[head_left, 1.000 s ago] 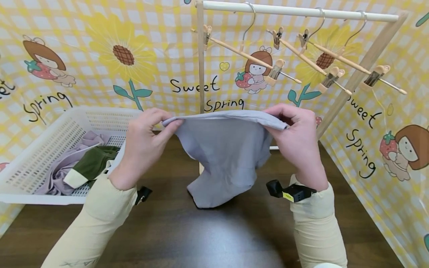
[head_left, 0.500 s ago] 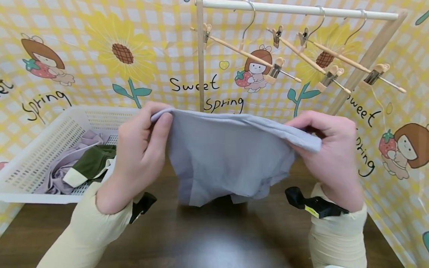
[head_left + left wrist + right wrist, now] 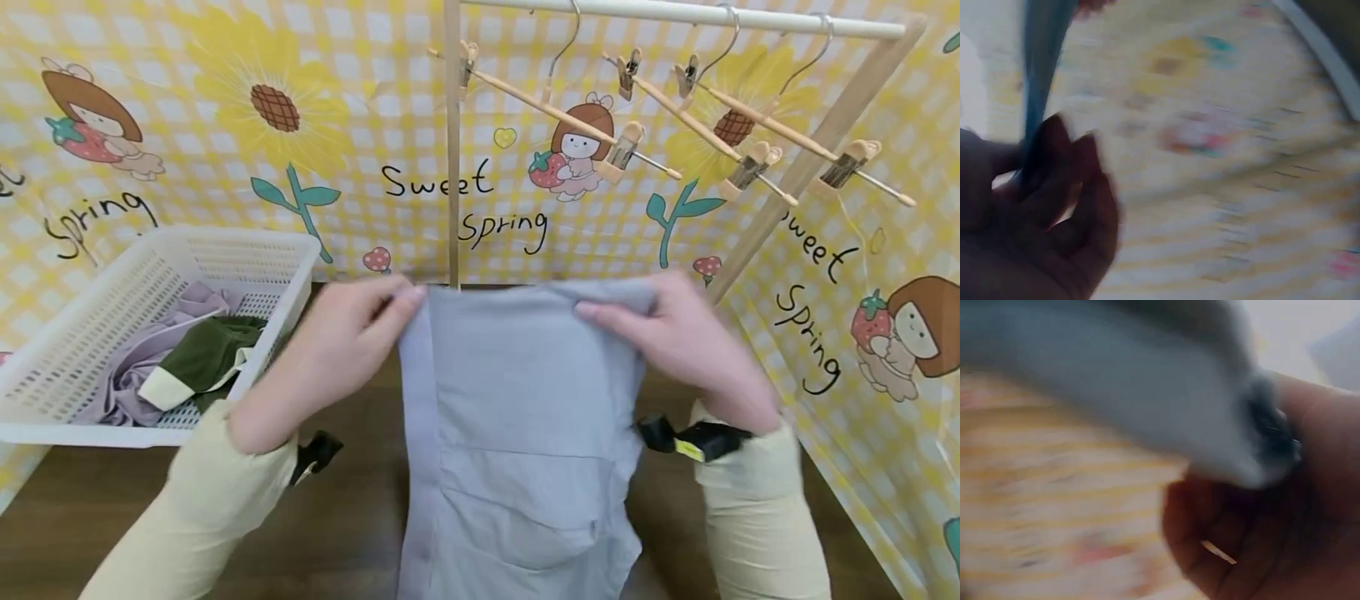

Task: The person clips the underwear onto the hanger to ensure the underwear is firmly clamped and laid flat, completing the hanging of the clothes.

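A light grey-blue cloth garment [image 3: 517,400] hangs spread between my two hands, with a paler lilac band down its left side and seams across its front. My left hand [image 3: 330,354] pinches its top left corner between thumb and fingers. At the top right, my right hand [image 3: 686,346] grips the folded top edge, thumb lying on the front. The lower end runs out of the head view. Both wrist views are dark and blurred; the left one shows the cloth [image 3: 1044,62] between fingertips, the right one its thick fold [image 3: 1147,387] inside the curled hand.
A white plastic basket [image 3: 258,404] at the left holds a crumpled lilac garment [image 3: 123,379] and a dark green and cream piece [image 3: 202,362]. Behind stands a rack with a white rail [image 3: 675,18] and three wooden clip hangers [image 3: 540,104]. The table [image 3: 337,517] is dark wood.
The garment has swung down and unfurled to a longer, flatter drop facing me. The hands first moved apart, then the right came back inward and its thumb turned to the front.
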